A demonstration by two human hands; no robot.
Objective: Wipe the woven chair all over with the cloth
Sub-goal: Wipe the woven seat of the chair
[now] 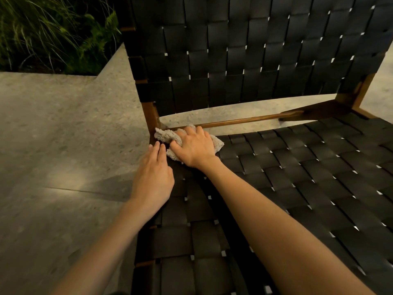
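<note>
1. Head view: my right hand point(195, 146) has the beige cloth point(164, 135) bunched up under it, fingers curled over it, pressing it down at the back left corner of the woven chair point(297, 188) seat.
2. The cloth sits right against the wooden post point(151, 112) there, just below the back rail point(240, 120).
3. My left hand point(153, 177) lies flat on the seat's left edge, fingers straight and close together, holding nothing, fingertips just beside the cloth.
4. Off the seat's left edge is speckled stone floor point(63, 128), with green plants point(53, 28) at the far left corner.
</note>
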